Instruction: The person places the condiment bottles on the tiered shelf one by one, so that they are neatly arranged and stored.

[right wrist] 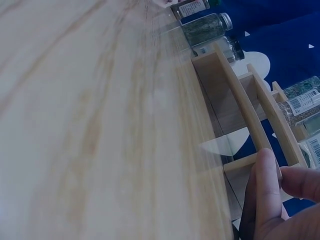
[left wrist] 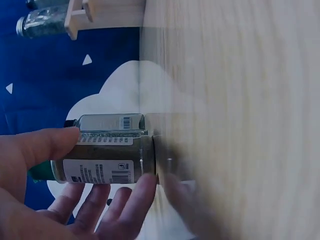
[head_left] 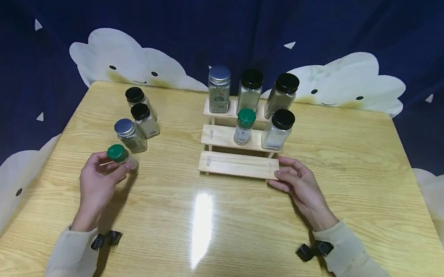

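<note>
On the left of the table, my left hand [head_left: 101, 176] has its thumb and fingers around a green-capped spice jar [head_left: 130, 164]. The left wrist view shows the jar's white label [left wrist: 100, 171] and its base at or very near the tabletop. My right hand [head_left: 301, 185] grips the right end of the bottom step of a three-step wooden rack [head_left: 239, 165], thumb on the front. Two steps bear jars: a silver-capped jar [head_left: 219, 92] and two black-capped ones on top, a green-capped jar [head_left: 243, 129] and a black-capped jar [head_left: 277, 132] on the middle. The bottom step bears none.
Beyond my left hand stand a silver-capped jar [head_left: 132, 137] and two black-capped jars, the nearer [head_left: 146, 123] beside the farther [head_left: 137, 98]. A dark blue curtain [head_left: 232, 20] with white clouds hangs along the table's back edge. Light glares on the tabletop [head_left: 159, 221].
</note>
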Demonstrator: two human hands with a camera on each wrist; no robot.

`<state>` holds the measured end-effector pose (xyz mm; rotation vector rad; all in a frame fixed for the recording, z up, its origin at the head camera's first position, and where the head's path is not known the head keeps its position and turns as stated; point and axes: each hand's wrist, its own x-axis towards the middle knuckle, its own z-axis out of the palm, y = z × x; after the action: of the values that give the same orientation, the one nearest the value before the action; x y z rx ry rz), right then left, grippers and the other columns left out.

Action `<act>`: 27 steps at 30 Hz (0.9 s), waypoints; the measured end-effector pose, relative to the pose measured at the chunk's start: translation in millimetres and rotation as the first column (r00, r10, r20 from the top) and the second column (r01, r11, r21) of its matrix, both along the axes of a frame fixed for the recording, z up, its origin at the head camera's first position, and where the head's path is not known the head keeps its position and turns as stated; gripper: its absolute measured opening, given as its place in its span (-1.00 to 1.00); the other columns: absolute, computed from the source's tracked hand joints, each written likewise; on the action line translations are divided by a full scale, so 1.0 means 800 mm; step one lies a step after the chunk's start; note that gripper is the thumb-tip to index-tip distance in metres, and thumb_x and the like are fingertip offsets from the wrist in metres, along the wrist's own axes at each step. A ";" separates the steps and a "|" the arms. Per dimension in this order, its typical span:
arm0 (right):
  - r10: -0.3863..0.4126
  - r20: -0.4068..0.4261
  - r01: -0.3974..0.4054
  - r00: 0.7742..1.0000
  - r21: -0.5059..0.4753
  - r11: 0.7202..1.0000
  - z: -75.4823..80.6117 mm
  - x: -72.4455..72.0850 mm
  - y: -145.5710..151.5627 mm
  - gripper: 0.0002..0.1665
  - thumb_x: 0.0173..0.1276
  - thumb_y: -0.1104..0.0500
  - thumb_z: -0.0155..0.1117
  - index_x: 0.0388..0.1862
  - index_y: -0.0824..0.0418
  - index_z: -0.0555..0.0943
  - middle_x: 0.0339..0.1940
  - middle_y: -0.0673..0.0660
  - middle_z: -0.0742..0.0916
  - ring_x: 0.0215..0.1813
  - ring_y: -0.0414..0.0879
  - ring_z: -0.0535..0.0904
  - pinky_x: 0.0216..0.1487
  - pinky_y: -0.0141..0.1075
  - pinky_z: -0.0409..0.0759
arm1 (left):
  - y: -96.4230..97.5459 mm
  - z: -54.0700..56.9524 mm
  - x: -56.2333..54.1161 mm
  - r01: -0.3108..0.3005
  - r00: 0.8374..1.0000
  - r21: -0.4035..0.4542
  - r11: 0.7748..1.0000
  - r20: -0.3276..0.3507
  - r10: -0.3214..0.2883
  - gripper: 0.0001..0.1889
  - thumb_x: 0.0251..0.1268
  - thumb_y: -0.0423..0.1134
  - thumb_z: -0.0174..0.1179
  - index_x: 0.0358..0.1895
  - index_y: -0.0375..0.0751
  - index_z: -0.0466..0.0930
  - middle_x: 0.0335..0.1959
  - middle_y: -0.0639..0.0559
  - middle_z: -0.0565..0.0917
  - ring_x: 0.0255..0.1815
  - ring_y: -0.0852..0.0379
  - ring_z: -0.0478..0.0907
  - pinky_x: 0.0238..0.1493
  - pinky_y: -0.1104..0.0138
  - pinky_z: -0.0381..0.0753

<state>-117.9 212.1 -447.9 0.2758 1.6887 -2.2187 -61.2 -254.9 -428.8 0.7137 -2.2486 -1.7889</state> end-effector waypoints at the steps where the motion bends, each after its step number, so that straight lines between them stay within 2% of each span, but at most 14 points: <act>1: 0.000 0.000 0.000 1.000 0.001 1.000 0.000 0.000 0.000 -0.36 0.59 0.56 0.16 0.57 0.50 0.26 -0.14 0.11 0.73 -0.04 -0.09 0.78 0.16 -0.17 0.84 | -0.001 0.000 0.001 0.002 1.000 0.019 1.000 -0.005 -0.002 -0.59 0.38 -0.49 0.47 0.15 -0.20 0.50 0.00 0.04 0.62 -0.08 0.27 0.66 -0.16 0.49 0.84; 6: 0.002 -0.003 -0.002 1.000 0.002 1.000 0.000 0.000 0.000 -0.36 0.60 0.56 0.15 0.57 0.50 0.25 -0.13 0.12 0.74 -0.02 -0.08 0.78 0.17 -0.17 0.84 | -0.003 0.003 0.008 -0.006 0.999 0.134 0.991 -0.050 0.013 -0.59 0.30 -0.59 0.47 0.08 -0.18 0.55 -0.05 0.03 0.68 -0.11 0.22 0.72 -0.14 0.39 0.88; 10: -0.002 -0.005 0.002 1.000 0.001 1.000 -0.001 -0.001 0.000 -0.37 0.60 0.56 0.15 0.57 0.50 0.26 -0.13 0.12 0.74 -0.02 -0.08 0.78 0.17 -0.17 0.84 | -0.002 0.009 0.014 0.008 0.997 0.071 0.997 -0.082 -0.002 -0.62 0.27 -0.56 0.50 0.00 -0.13 0.60 -0.06 0.07 0.67 -0.10 0.22 0.69 -0.17 0.49 0.84; 13: -0.008 -0.003 0.008 1.000 -0.001 1.000 -0.001 -0.001 0.000 -0.38 0.59 0.57 0.14 0.56 0.49 0.27 -0.13 0.12 0.74 -0.02 -0.08 0.78 0.16 -0.18 0.84 | 0.003 0.016 0.017 0.030 0.995 -0.026 0.999 -0.099 -0.033 -0.65 0.27 -0.53 0.52 -0.04 -0.07 0.64 -0.06 0.10 0.66 -0.10 0.23 0.68 -0.24 0.59 0.75; 17: -0.009 -0.004 0.009 1.000 -0.004 1.000 -0.001 0.000 0.000 -0.38 0.59 0.57 0.15 0.55 0.49 0.27 -0.13 0.12 0.73 -0.03 -0.08 0.78 0.16 -0.18 0.84 | 0.013 0.030 0.019 0.071 0.987 -0.064 0.995 -0.142 -0.079 -0.66 0.24 -0.55 0.53 -0.06 -0.09 0.67 -0.04 0.09 0.68 -0.10 0.21 0.70 -0.25 0.59 0.71; 23: -0.008 -0.001 0.008 1.000 -0.006 1.000 0.000 0.001 0.000 -0.37 0.59 0.57 0.14 0.57 0.49 0.26 -0.12 0.12 0.72 -0.04 -0.09 0.77 0.16 -0.19 0.84 | 0.031 0.050 0.017 0.172 0.964 -0.103 0.980 -0.186 -0.189 -0.63 0.26 -0.56 0.50 0.02 -0.15 0.65 0.03 0.07 0.66 -0.04 0.15 0.67 -0.27 0.57 0.73; 27: -0.011 0.003 0.011 1.000 -0.016 1.000 0.000 0.001 0.000 -0.37 0.59 0.58 0.14 0.57 0.49 0.26 -0.13 0.12 0.72 -0.05 -0.09 0.77 0.15 -0.19 0.84 | 0.045 0.058 0.009 0.231 0.944 -0.132 0.964 -0.211 -0.255 -0.62 0.27 -0.53 0.51 0.04 -0.11 0.64 0.05 0.12 0.67 -0.02 0.14 0.66 -0.28 0.55 0.72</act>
<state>-117.4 211.8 -447.9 0.2848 1.6709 -2.2383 -54.3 -218.7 -382.8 0.2046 -2.3337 -1.7328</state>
